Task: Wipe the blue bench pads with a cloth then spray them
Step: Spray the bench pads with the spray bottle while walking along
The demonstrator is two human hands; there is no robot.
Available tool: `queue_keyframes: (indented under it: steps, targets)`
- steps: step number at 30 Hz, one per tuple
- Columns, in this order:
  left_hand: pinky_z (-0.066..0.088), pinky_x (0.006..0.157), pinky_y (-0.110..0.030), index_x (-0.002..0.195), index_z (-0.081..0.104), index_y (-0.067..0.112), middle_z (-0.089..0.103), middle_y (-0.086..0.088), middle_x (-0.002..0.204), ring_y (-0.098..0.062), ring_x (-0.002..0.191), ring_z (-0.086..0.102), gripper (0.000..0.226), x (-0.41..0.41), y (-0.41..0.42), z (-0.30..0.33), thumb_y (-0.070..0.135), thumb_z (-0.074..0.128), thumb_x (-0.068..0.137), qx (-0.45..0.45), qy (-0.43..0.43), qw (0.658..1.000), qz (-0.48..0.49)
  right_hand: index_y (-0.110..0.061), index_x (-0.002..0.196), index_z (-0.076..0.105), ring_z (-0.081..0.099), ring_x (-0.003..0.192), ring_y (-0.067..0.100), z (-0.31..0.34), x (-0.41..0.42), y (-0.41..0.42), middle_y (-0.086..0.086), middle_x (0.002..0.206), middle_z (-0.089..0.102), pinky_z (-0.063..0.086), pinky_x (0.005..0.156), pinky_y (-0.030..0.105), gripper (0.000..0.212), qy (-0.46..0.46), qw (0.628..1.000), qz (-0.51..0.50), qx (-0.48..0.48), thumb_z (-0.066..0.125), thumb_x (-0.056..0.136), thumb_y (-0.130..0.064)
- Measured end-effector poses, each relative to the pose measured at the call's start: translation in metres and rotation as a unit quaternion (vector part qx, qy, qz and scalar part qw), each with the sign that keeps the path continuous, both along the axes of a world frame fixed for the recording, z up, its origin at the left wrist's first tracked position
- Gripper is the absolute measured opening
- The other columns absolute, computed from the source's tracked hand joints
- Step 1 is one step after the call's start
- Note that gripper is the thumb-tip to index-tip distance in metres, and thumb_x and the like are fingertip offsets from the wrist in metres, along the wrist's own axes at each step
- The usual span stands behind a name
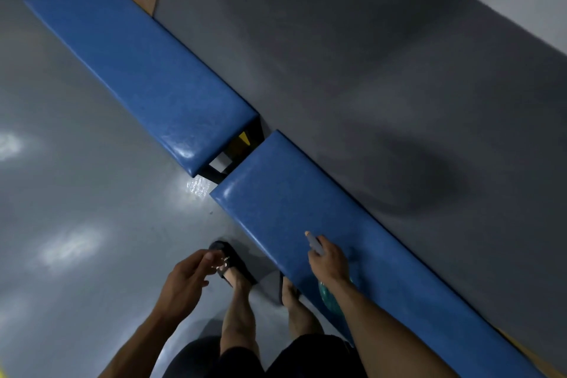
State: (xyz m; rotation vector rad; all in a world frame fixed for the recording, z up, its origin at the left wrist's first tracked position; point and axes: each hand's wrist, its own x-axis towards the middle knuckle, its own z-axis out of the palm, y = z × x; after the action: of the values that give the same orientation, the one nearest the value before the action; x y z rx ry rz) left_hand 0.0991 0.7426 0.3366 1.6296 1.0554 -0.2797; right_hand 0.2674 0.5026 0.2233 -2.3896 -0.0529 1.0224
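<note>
Two blue bench pads run end to end on a diagonal across the grey floor [92,224], with a gap between them where a dark frame and a bit of yellow show. The far pad [138,70] stretches toward the upper left; the near pad [291,193] reaches from the gap down to the lower right edge of the view. The right hand [329,261] is over the near pad, close to its left edge, its fingers [322,241] closed around a spray bottle [314,242]; the pale nozzle sticks out past the knuckles toward the gap, and a green-tinted body shows below the wrist, partly hidden by the forearm. Whether the bottle touches the pad cannot be told. The left hand [187,279] hangs over the floor to the left of the near pad, its fingers loosely curled and partly spread, holding nothing that can be made out. Just beyond it a foot in a dark sandal [230,261] stands on the floor beside the pad's edge, and the other foot is partly tucked under that edge. Dark shorts show at the bottom of the view. The wall [399,55] beyond the pads is grey, with a soft shadow on it
</note>
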Motion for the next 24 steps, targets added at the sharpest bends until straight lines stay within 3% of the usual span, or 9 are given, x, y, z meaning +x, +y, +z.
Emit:
queue_keyframes:
  steps: [5,9,13,17,24]
  targets:
    - [0.053,0.074,-0.029,0.099,0.072,0.028,0.075,0.008,0.095,-0.005,0.089,0.068,0.033,0.0,0.009,0.0,0.044,0.043,0.096,-0.006,0.003,1.0,0.003,-0.021,0.079,0.056,0.061,0.072,0.024,0.007,0.053,0.005,-0.002,0.077,0.064,0.051,0.065,0.037,0.009,-0.02,0.994,-0.1,-0.03,0.053,0.087,-0.023]
    - [0.053,0.074,-0.028,0.1,0.071,0.029,0.075,0.008,0.097,-0.005,0.09,0.068,0.031,0.004,0.02,-0.002,0.041,0.042,0.099,-0.009,0.006,1.0,-0.006,-0.018,0.082,0.057,0.057,0.068,0.023,0.018,0.083,0.009,0.001,0.08,0.061,0.039,0.056,0.03,0.013,-0.039,0.992,-0.086,-0.082,0.046,0.088,-0.02]
    - [0.054,0.075,-0.03,0.101,0.071,0.029,0.074,0.01,0.097,-0.003,0.088,0.068,0.035,0.008,0.032,-0.003,0.045,0.041,0.095,-0.017,-0.002,1.0,-0.015,-0.018,0.083,0.058,0.058,0.067,0.022,0.021,0.083,0.02,0.002,0.079,0.062,0.039,0.057,0.029,0.013,-0.035,0.991,-0.095,-0.083,0.047,0.089,-0.02]
    - [0.055,0.076,-0.032,0.101,0.071,0.03,0.074,0.009,0.097,-0.005,0.089,0.068,0.034,0.009,0.048,-0.004,0.045,0.042,0.096,-0.024,-0.014,0.999,-0.02,-0.018,0.087,0.061,0.062,0.073,0.022,0.024,0.054,0.044,0.001,0.083,0.066,0.04,0.054,0.025,0.01,-0.003,0.999,-0.038,-0.034,0.052,0.09,-0.022]
    - [0.054,0.076,-0.031,0.096,0.07,0.042,0.074,0.009,0.099,-0.008,0.09,0.068,0.029,-0.006,0.09,-0.004,0.046,0.041,0.097,-0.024,-0.015,0.999,-0.02,-0.022,0.09,0.057,0.059,0.081,0.022,0.01,-0.021,0.105,-0.005,0.085,0.059,0.045,0.069,0.033,0.007,0.024,0.997,0.067,-0.031,0.053,0.09,-0.027]
